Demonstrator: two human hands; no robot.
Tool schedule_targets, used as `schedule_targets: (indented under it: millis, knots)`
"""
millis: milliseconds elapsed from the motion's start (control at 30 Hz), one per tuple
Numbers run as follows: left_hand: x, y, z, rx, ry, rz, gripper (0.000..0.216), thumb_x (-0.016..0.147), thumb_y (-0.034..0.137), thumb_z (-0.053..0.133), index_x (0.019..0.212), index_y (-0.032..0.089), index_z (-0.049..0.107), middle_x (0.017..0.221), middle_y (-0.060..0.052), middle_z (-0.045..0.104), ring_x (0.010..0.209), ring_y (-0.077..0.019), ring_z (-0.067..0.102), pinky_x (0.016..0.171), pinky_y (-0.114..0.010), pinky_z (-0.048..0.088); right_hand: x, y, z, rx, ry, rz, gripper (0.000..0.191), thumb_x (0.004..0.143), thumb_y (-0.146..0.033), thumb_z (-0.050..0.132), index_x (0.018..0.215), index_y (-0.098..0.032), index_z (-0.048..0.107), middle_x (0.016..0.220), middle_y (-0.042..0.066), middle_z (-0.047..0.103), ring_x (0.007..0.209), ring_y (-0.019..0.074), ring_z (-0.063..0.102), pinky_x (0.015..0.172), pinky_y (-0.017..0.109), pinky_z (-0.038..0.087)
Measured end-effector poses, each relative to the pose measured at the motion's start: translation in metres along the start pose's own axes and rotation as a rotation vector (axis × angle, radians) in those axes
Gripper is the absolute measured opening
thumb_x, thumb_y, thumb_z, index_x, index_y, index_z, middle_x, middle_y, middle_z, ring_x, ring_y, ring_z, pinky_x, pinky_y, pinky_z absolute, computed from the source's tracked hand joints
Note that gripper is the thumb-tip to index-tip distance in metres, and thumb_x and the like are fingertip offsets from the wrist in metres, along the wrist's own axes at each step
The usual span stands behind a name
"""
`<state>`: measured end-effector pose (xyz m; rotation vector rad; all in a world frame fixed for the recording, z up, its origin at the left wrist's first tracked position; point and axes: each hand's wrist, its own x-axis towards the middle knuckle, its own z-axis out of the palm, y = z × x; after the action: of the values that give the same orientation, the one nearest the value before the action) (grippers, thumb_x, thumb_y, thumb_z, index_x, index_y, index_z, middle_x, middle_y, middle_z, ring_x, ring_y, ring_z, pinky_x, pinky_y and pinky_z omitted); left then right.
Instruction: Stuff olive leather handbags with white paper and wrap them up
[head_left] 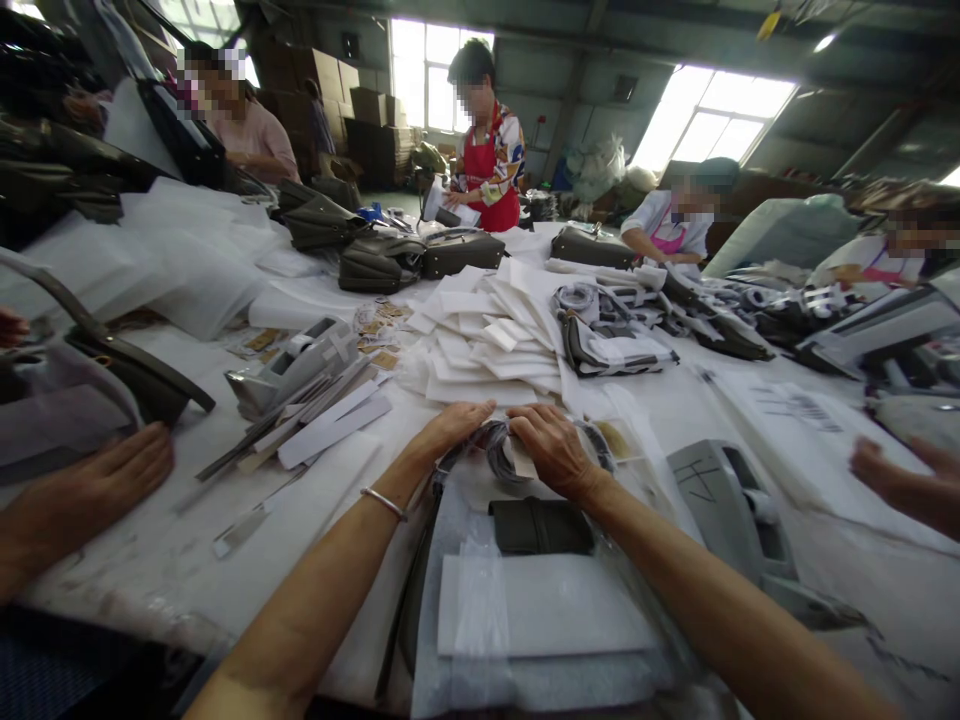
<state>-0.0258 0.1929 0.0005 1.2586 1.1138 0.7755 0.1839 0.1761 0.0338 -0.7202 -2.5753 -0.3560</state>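
A dark olive handbag lies flat before me, covered with translucent wrapping (431, 640). Its flap tab (541, 527) shows above a white sheet (555, 605) taped over the front. At the bag's far end, a grey wrapped handle (501, 458) curves up in a loop. My left hand (456, 428) bends over the left side of that end, fingers together, with their undersides hidden. My right hand (553, 448) is curled over the handle, closed on it, and a small tan card (523, 460) shows under its fingers.
White foam sheets (487, 335) are heaped just beyond. Paper strips (334, 430) and a grey tape dispenser (300, 365) lie left; another dispenser (731, 510) stands right. Co-workers' hands (112, 480) reach in from both sides. More bags (461, 253) lie farther back.
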Motion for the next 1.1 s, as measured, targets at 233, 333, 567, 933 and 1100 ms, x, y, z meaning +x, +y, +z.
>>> schedule_targets:
  millis: [233,333,567,933,1100]
  knots:
    - [0.005,0.017,0.008,-0.05,-0.156,-0.124,0.037,0.085,0.052,0.055,0.081,0.017,0.064,0.072,-0.002,0.067,0.061,-0.0146,0.061,0.063,-0.031,0.055,0.0,-0.002,-0.013,0.014,0.058,-0.083,0.025,0.1,-0.015,0.042,0.099,-0.02,0.066,0.115,0.011,0.067,0.104,0.0262,0.055,0.089,0.042,0.043]
    - [0.009,0.026,0.012,0.021,-0.105,-0.12,0.03,0.075,0.044,0.065,0.067,0.016,0.062,0.061,-0.001,0.061,0.054,-0.0127,0.054,0.054,-0.026,0.048,0.002,-0.007,-0.017,0.019,0.079,-0.104,0.023,0.1,-0.015,0.044,0.1,-0.021,0.066,0.118,0.01,0.067,0.106,0.0255,0.056,0.09,0.043,0.043]
    - [-0.002,0.028,0.018,0.307,0.115,0.001,0.031,0.072,0.042,0.062,0.053,0.018,0.056,0.051,0.003,0.051,0.053,-0.0123,0.048,0.049,-0.022,0.035,-0.005,-0.014,-0.025,0.16,0.079,-0.168,0.026,0.099,-0.012,0.044,0.109,-0.019,0.066,0.118,0.01,0.069,0.11,0.0234,0.06,0.093,0.04,0.047]
    - [-0.036,0.035,0.054,0.705,0.435,0.14,0.024,0.092,0.033,0.049,0.081,0.021,0.066,0.082,-0.006,0.069,0.083,-0.022,0.063,0.073,-0.029,0.04,0.012,0.0,-0.029,0.57,-0.073,0.273,0.012,0.082,-0.013,0.065,0.084,-0.022,0.073,0.079,0.001,0.068,0.074,0.0157,0.062,0.072,0.027,0.047]
    - [-0.046,0.032,0.058,0.671,0.431,0.193,0.026,0.095,0.03,0.042,0.085,0.021,0.065,0.081,-0.003,0.068,0.078,-0.0187,0.062,0.072,-0.027,0.041,0.015,0.001,-0.027,0.908,-0.1,0.711,0.013,0.069,-0.023,0.074,0.072,-0.019,0.063,0.066,-0.004,0.064,0.063,0.0137,0.059,0.06,0.024,0.044]
